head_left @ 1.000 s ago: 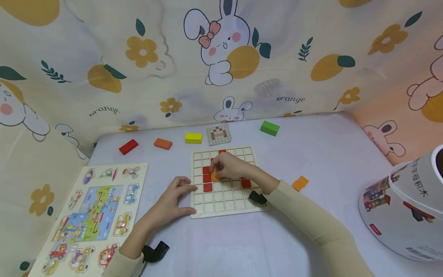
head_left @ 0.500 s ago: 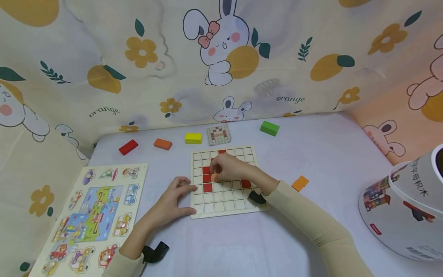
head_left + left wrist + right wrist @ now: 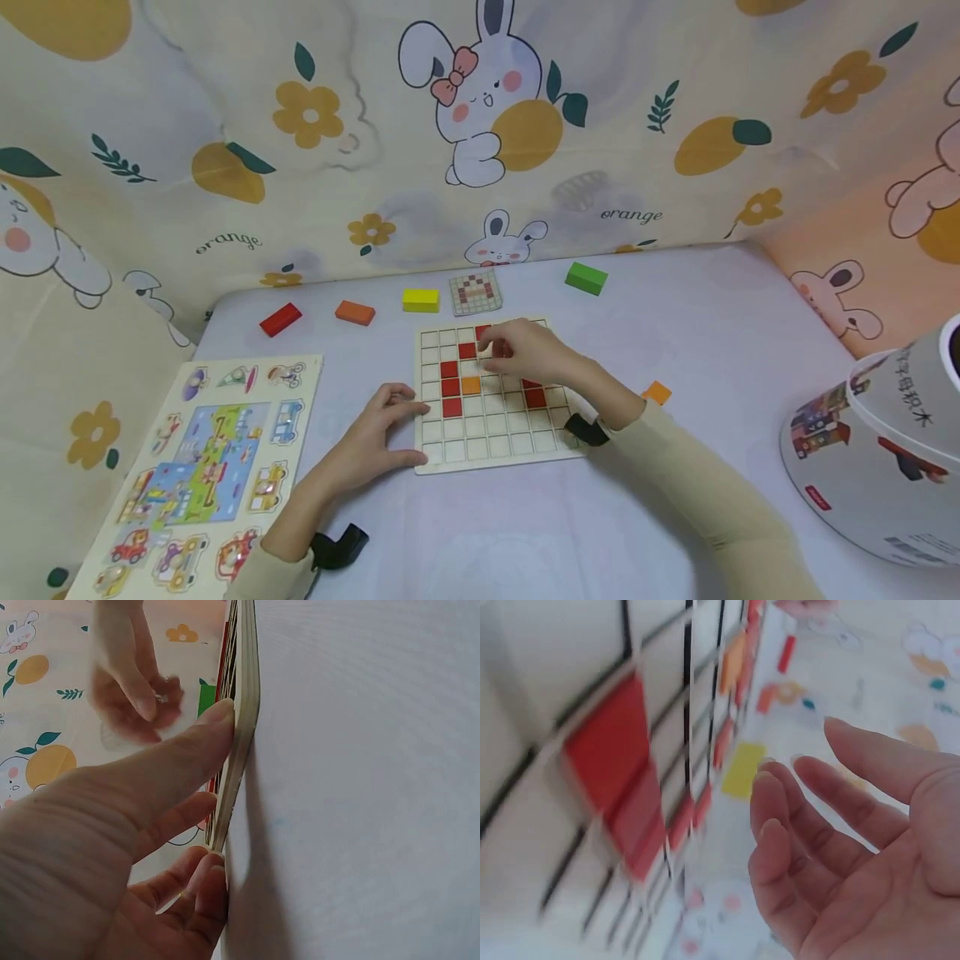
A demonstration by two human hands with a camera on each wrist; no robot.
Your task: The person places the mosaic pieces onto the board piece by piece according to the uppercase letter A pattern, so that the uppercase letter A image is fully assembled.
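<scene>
A wooden grid board (image 3: 476, 450) lies on the table with red square tiles (image 3: 451, 387) set in several cells. One orange tile (image 3: 470, 385) sits in a cell beside the left red column. My left hand (image 3: 375, 437) rests at the board's left edge; in the left wrist view its thumb and fingertips touch the board's side. My right hand (image 3: 532, 354) hovers over the upper middle of the board, partly hiding tiles. Its fingers are loosely bent with nothing between them, as the right wrist view of the hand (image 3: 847, 855) shows.
Loose orange tiles (image 3: 657, 392) lie right of the board, partly behind the sleeve. Along the back are red (image 3: 281, 319), orange (image 3: 355, 312), yellow (image 3: 421, 300) and green blocks (image 3: 587, 278) and a pattern card (image 3: 475, 292). A picture puzzle (image 3: 300, 367) lies left; a white bucket (image 3: 862, 467) stands right.
The right hand has let go of the orange tile, which now lies in its cell, and has moved up and to the right. The left hand has stayed at the board's edge.
</scene>
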